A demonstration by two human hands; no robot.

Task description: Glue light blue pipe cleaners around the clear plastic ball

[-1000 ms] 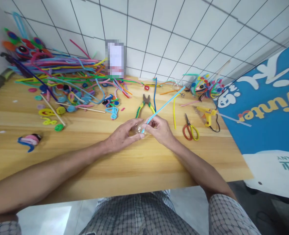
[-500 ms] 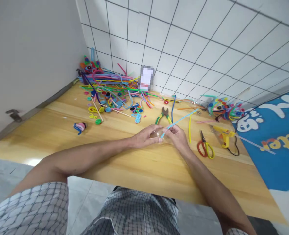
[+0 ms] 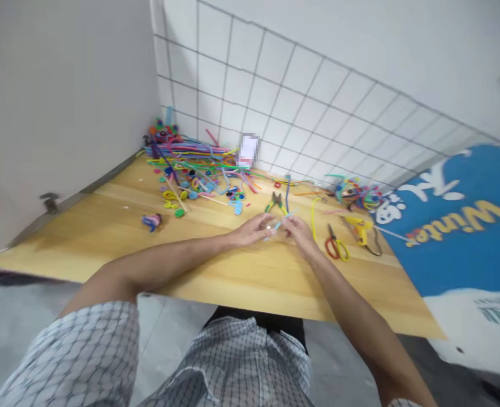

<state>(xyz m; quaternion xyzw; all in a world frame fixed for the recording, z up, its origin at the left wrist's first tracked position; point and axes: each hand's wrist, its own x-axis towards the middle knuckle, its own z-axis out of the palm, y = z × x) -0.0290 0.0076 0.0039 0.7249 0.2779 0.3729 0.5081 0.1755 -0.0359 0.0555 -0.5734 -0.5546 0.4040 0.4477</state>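
Note:
My left hand (image 3: 250, 232) is closed around a clear, shiny ball (image 3: 268, 227), blurred and partly hidden by the fingers. Between the fingertips of my right hand (image 3: 300, 230) is a light blue pipe cleaner (image 3: 279, 224), one end of it lying against the ball. Just beyond both hands, pliers (image 3: 277, 199) with green and yellow handles lie with their handles spread. A dark blue pipe cleaner (image 3: 288, 193) is beside the pliers, and a yellow pipe cleaner (image 3: 313, 221) lies right of my right hand.
Scissors (image 3: 337, 249) with red and yellow handles and a yellow glue gun (image 3: 361, 229) lie on the right. Colourful decorated balls (image 3: 352, 191) stand behind them. Pipe cleaners (image 3: 199, 150) are heaped at the back left, near a phone (image 3: 248, 150) against the tiled wall.
The camera view has shifted, and the scene sits further left. The light blue pipe cleaner has swung lower and shows less length beyond my right hand. Both hands keep their hold.

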